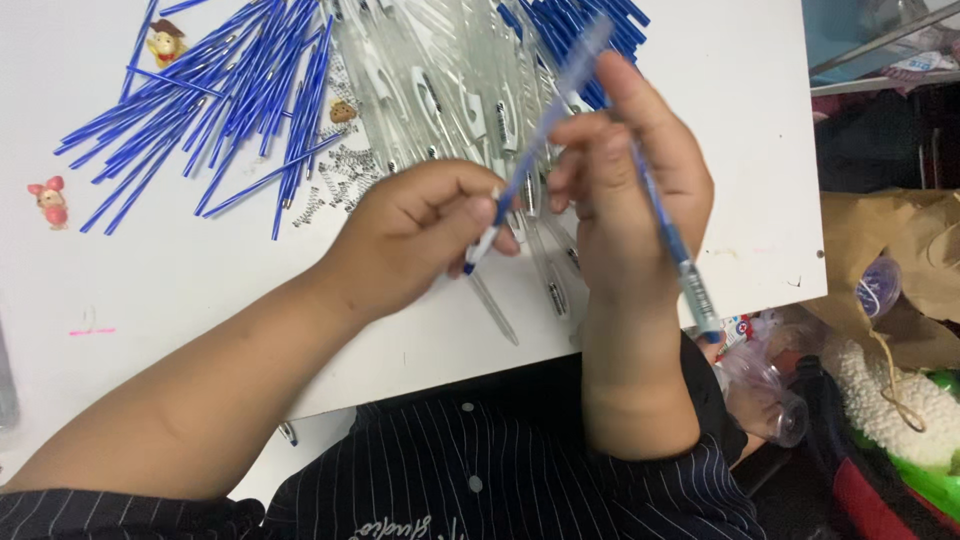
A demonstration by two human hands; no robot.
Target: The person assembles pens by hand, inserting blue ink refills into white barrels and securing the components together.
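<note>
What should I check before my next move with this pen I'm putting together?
1. Left hand grips the pen's lower tip: ok.
2. Right hand steadies the clear pen barrel: ok.
3. Blue refill seated fully inside the barrel: cannot tell.
4. A second pen sits in the right hand: ok.
5. Springs lie on the white table, near the left hand: ok.
6. Spare blue refills piled on the table: ok.
</note>
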